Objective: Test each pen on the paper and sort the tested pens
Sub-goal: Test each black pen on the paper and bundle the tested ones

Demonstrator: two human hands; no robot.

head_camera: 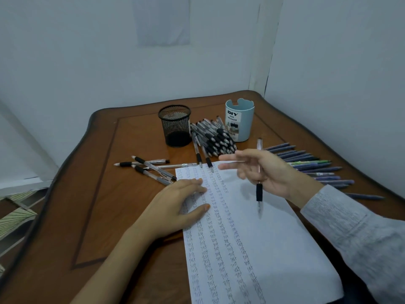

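Paper (252, 233) sits at centre to lower right of frame on the wooden table (98, 194), with columns of handwritten "Test" filling its left half. We see the left hand (175, 202) flat on the sheet's upper left part, fingers straight and holding nothing.

The right hand (263, 170), in a grey sleeve (350, 227), is above the sheet's upper right. It holds one pen (259, 191) near upright in frame, black grip and tip pointing down over the blank part of the paper. Two fingers stick out to the left, and we can't tell which fingers actually clamp the barrel. We also can't tell whether the tip touches the paper, because it is blurred.

A pile of clear pens (215, 139) with black grips lies upper centre, between the black mesh cup (175, 126) and the light blue organizer cup (240, 120). Two of them stretch down to the paper's top edge. Four loose clear pens (151, 166) lie crossed just left of the sheet's top corner. A row of blue pens (311, 165) lies at right of frame, beyond the right hand.
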